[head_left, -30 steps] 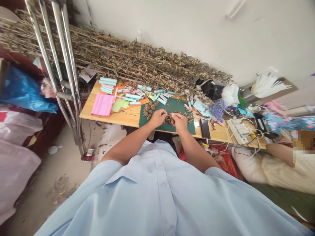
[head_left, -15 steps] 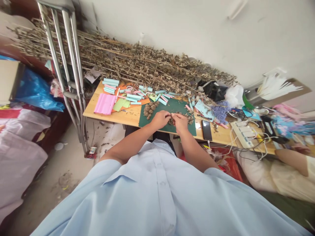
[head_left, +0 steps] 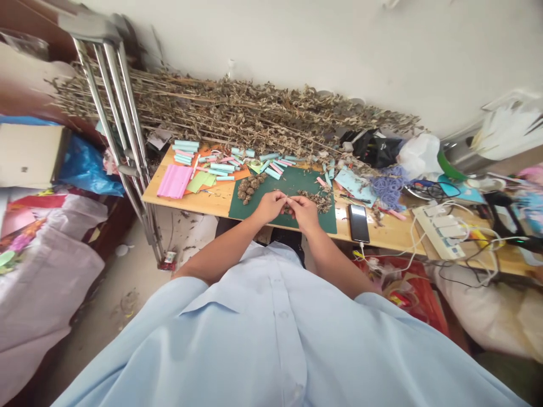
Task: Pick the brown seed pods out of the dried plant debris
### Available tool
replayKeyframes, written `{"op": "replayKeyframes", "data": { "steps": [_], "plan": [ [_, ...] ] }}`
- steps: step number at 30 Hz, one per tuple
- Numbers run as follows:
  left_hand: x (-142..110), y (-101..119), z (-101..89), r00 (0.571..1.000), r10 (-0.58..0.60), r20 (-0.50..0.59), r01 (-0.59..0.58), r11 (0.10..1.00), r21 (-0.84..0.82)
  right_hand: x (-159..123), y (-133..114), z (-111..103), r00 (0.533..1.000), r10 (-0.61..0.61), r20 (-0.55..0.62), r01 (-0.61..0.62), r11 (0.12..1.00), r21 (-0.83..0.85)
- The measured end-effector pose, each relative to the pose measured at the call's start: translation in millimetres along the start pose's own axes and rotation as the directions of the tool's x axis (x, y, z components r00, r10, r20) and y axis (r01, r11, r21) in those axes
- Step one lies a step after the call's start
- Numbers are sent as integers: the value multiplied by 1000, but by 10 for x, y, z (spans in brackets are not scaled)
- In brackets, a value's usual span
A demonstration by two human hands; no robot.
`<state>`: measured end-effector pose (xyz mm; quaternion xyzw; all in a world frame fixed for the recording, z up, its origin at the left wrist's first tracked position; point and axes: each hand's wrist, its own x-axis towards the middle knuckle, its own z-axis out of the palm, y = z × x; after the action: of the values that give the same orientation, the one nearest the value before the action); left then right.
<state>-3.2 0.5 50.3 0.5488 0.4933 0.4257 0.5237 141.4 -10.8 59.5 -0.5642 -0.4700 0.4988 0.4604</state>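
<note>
Nearest, a pale blue button-up shirt (head_left: 271, 345) fills the bottom of the view, with two bare forearms reaching out from it. The left hand (head_left: 268, 206) and right hand (head_left: 304, 212) are together, their fingertips meeting on a small pinch of dried plant (head_left: 288, 208) held just above a dark green cutting mat (head_left: 292, 183). On the mat, a loose heap of crumbled dried leaves (head_left: 316, 200) lies just right of the hands, and a pile of round brown dried clusters (head_left: 249, 188) lies to their left, near the far edge. The mat rests on a light wooden table (head_left: 373, 236), with a black smartphone (head_left: 359, 223) just right of it. Left of the mat lie pink paper sheets (head_left: 175, 181) and many small teal paper rolls (head_left: 223, 167). Further right sit a tangle of purple thread (head_left: 388, 186) and a white power strip (head_left: 439, 232) with cables. Along the far table edge, long dried stalks (head_left: 237, 113) lie against a white wall (head_left: 297, 39), and metal crutches (head_left: 89, 25) stand at far left.
</note>
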Motion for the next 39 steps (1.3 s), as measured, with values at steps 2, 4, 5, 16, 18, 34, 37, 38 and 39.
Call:
{"op": "replayKeyframes", "data": {
  "steps": [2,4,5,16,18,34,37,38,39],
  "plan": [
    [-17,50,19,1000,3,-9,-3,997,72,25,18,-32,1000,10,-7,-10,1000,-10],
    [-43,100,32,1000,15,-5,-14,990,143,55,40,-63,1000,18,2,-18,1000,-21],
    [-55,118,38,1000,22,0,-22,985,172,70,54,-78,1000,21,9,-21,1000,-17],
    [49,36,13,993,-99,-65,99,995,2,91,236,-161,996,-51,69,54,998,-44],
    [60,59,-3,992,-120,-29,120,993,-25,88,251,-155,997,-46,68,49,998,-40],
    [21,25,-133,999,-32,-21,35,988,149,93,191,-127,1000,26,-15,-27,997,-74],
    [13,-5,-146,998,-54,-29,57,990,132,106,166,-111,1000,-24,-18,21,991,-133],
    [8,-10,-147,998,-55,-31,59,990,132,104,161,-99,999,-40,-17,37,989,-141],
    [3,-14,-147,998,-52,-31,56,989,135,100,160,-84,999,-52,-10,50,989,-140]
  ]
}}
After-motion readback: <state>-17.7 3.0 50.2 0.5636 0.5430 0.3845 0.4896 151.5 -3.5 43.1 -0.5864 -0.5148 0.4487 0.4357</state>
